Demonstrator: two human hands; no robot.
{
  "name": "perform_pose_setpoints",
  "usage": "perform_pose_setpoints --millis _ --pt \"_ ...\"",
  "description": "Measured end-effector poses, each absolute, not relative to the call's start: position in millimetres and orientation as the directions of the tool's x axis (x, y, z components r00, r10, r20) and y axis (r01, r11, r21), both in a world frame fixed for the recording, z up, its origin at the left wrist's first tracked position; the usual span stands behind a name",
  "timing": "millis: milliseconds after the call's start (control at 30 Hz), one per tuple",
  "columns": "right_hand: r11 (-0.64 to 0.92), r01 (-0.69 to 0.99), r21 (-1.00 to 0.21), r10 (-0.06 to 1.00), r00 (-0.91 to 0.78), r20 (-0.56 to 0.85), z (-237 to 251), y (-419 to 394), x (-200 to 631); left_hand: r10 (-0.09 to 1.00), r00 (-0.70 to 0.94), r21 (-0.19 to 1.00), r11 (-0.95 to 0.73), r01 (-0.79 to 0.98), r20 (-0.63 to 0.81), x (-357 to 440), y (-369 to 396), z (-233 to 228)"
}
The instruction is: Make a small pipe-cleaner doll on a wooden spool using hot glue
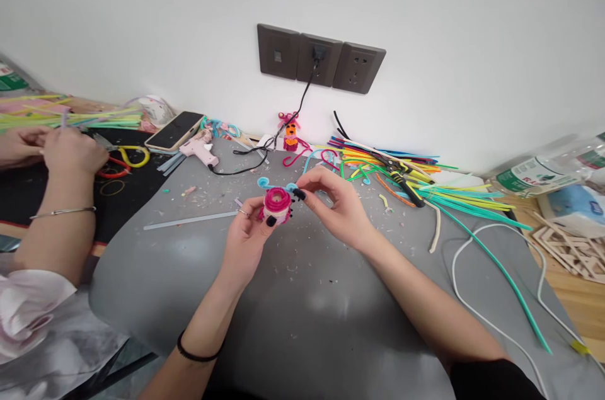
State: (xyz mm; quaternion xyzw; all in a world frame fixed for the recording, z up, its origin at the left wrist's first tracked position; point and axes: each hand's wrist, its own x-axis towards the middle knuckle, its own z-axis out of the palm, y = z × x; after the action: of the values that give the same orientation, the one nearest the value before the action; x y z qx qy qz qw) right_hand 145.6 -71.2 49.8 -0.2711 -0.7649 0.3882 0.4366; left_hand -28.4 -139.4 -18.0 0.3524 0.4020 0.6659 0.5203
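Note:
Above the middle of the grey table, my left hand (246, 231) is closed around a small pipe-cleaner figure (278, 198). Its top is a deep pink coil with a round hole, over a paler body. A light blue pipe cleaner (263, 183) with curled ends lies behind the pink coil. At the figure's right side, my right hand (333, 201) pinches thumb and forefinger at the right blue curl. Fingers partly hide that curl and the figure's lower part. Close by, a pale glue stick (189, 222) lies left of my left hand.
A pink glue gun (199, 149), a phone (174, 130) and an orange and pink pipe-cleaner figure (290, 135) are at the back. Pliers (404, 182) rest on coloured pipe cleaners (467, 195). A white cable (456, 268) crosses the right side. Another person's hands (70, 149) work at left near scissors (135, 156).

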Motion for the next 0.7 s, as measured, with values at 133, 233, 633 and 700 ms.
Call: perform_pose_setpoints --millis 133,233,633,700 --pt "0.618 0.093 -0.781 0.710 -0.493 0.503 53.9 -71.5 148.2 0.970 -0.230 0.916 -0.160 -0.368 0.077 -31.3 -139.3 -22.0" --pt "0.655 0.139 -0.743 0.696 -0.494 0.521 55.8 -72.2 148.9 0.962 -0.258 0.933 -0.174 -0.315 0.092 -33.7 -139.1 -23.9" --pt "0.795 0.161 -0.585 0.581 -0.481 0.656 59.0 -75.3 148.8 0.957 -0.267 0.945 -0.187 -0.269 0.113 -34.0 -140.1 -22.3" --pt "0.800 0.162 -0.578 0.575 -0.482 0.661 59.0 -75.2 148.9 0.957 -0.270 0.944 -0.185 -0.273 0.109 -33.3 -140.1 -22.5"
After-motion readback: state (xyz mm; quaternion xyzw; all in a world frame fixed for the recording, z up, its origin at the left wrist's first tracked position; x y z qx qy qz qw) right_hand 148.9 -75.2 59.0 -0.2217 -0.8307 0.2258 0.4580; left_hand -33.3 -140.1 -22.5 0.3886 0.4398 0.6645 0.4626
